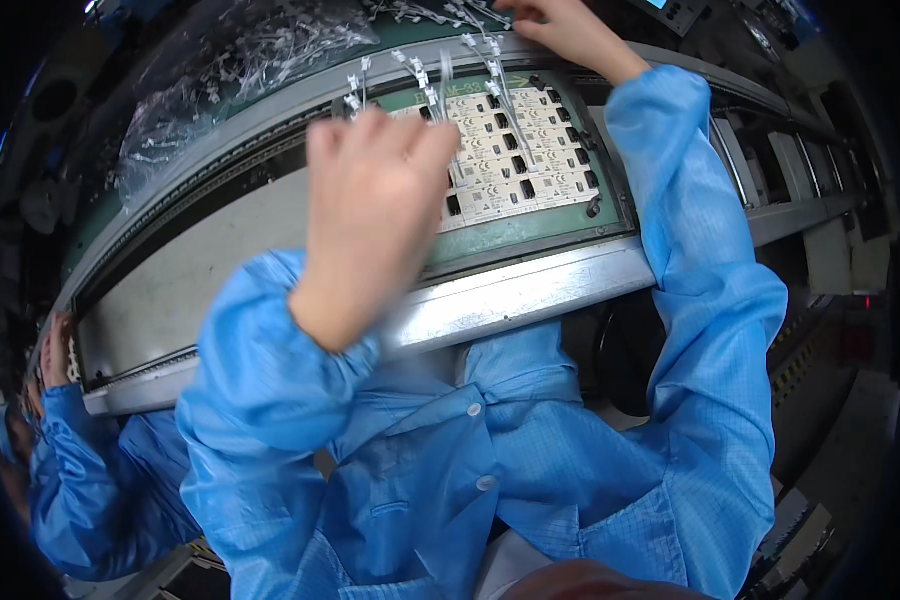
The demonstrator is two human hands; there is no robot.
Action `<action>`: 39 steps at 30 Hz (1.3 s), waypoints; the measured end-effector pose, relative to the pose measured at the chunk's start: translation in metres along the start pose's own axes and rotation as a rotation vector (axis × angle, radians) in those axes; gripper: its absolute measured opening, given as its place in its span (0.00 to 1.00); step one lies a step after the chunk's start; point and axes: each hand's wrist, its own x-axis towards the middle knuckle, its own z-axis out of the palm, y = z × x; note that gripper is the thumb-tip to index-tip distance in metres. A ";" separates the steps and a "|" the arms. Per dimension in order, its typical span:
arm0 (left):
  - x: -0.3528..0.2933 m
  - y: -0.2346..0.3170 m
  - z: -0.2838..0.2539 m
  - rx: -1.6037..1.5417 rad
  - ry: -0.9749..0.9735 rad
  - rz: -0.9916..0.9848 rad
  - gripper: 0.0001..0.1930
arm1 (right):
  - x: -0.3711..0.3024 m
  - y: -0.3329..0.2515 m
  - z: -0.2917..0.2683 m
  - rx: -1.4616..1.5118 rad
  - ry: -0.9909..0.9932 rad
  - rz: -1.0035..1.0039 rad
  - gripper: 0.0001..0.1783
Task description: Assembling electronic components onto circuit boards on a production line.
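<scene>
My left hand [378, 205], smeared by motion, is closed above the left part of a panel of white circuit boards [485, 165]. Whatever its fingers hold is hidden behind the knuckles. The boards carry black connectors [518, 164] and sit in a green carrier [530, 230]. Several cable leads with white plugs [495, 70] rise from the panel and lean over its far edge. At the far rail, my right hand [560, 30] has curled fingers beside loose cable leads [460, 12]; I cannot make out what is between its fingertips.
A clear plastic bag of cable leads [260, 70] lies beyond the track at the left. A metal rail [530, 290] runs along the near side. At the far left, a co-worker's hand [58, 350] touches the track's end. More conveyor track [810, 212] continues right.
</scene>
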 end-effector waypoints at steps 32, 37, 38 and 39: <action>-0.026 0.020 0.015 -0.238 -0.185 -0.349 0.04 | -0.016 -0.039 -0.016 1.218 0.124 0.371 0.11; -0.024 0.020 0.012 -0.224 -0.198 -0.345 0.04 | -0.014 -0.031 -0.020 1.275 0.116 0.290 0.12; -0.024 0.021 0.012 -0.221 -0.199 -0.346 0.04 | -0.013 -0.029 -0.021 1.278 0.115 0.288 0.12; -0.023 0.022 0.011 -0.220 -0.209 -0.347 0.04 | -0.012 -0.027 -0.022 1.289 0.115 0.262 0.12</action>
